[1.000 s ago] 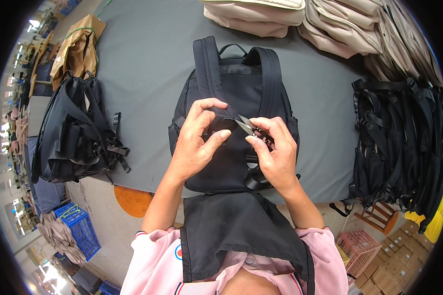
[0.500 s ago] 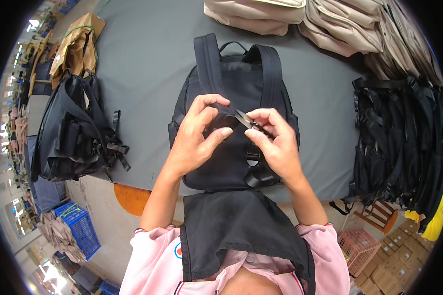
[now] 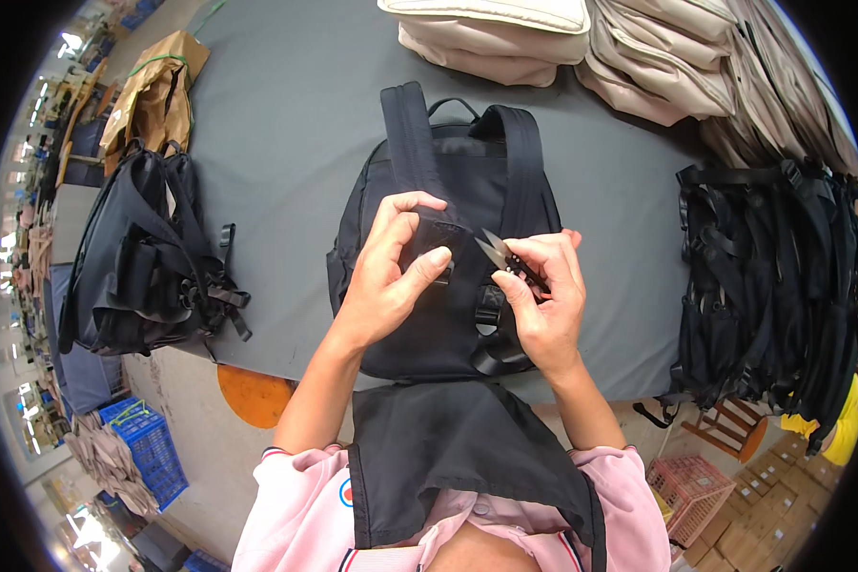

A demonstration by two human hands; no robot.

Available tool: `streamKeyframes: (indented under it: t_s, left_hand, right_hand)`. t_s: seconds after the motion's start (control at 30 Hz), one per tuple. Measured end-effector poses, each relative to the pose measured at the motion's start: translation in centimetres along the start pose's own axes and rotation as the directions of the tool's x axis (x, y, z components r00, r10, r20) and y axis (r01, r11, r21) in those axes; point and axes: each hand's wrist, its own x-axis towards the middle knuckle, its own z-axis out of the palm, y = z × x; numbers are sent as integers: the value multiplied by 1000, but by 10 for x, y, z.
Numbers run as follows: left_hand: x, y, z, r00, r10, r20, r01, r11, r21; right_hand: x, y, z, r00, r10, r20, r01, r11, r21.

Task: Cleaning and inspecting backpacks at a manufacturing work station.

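A black backpack lies on the grey-covered table in front of me, its two shoulder straps facing up. My left hand pinches the lower end of the left shoulder strap between thumb and fingers, lifting it above the bag's back panel. In my right hand is a pair of thread snips, the pointed blades spread and aimed toward the strap end. A small gap separates the blade tips from the strap. Below the right hand, a black buckle and loose webbing lie on the bag.
Another black backpack stands at the table's left edge, before a brown paper bag. Beige bags are piled at the far side. Several black strapped bags are heaped at the right. A stool stands beneath the near left edge.
The snips have drawn back from the strap end, to the right and slightly nearer me, and their blades have spread. My left hand keeps its pinch on the strap.
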Motion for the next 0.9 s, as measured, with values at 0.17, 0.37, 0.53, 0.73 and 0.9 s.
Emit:
streamKeyframes:
  t_s: [0.17,0.37,0.53,0.73,0.9]
  left_hand:
    - [1,7,1,999,-13,30,11,999,48]
    - [-1,8,1,999,-1,52,-5,995,104]
    - [-2,2,0,998,-29,55,31,999,-33]
    - [-1,0,-4,998,-16,68,18,999,-35]
    - [-4,2,-5,993,-73,92,83,990,-114]
  right_hand:
    - [6,-5,-1,996,38,79,-36,999,-31]
    - [11,-7,-2,995,-19,98,33,989,-141]
    - [10,-7,1,996,-62,71,75,977,-198]
    - [12,-1,3,986,-166,31,169,961,-220]
    - [14,-1,0,963,-259,72,269,916,-297]
